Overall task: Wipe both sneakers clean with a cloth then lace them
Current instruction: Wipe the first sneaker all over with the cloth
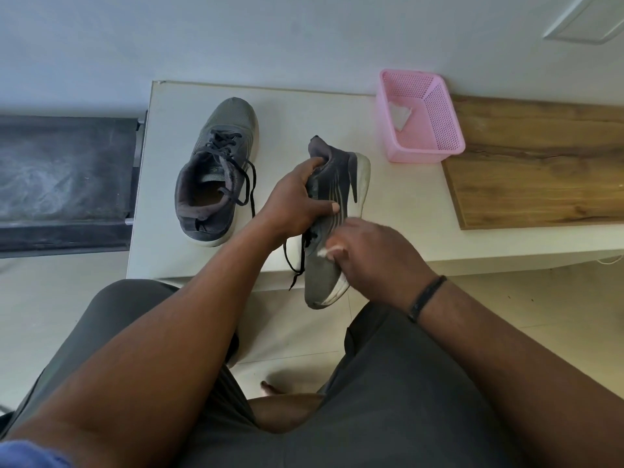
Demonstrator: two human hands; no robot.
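A grey sneaker [334,197] with a white sole is tipped on its side above the front edge of the white table [304,106], toe toward me. My left hand [293,201] grips its heel and collar, thumb across the side stripes. My right hand [374,255] pinches a small white cloth [325,252] against the sneaker's forefoot; this hand is blurred. Black laces [297,261] dangle from that shoe. The other grey sneaker [216,170] stands upright on the table to the left, laced, with loose ends trailing.
A pink perforated basket [435,143] with a white scrap inside sits at the table's back right. A wooden board [540,163] lies to its right. A dark bench [64,184] is on the left. My knees fill the foreground.
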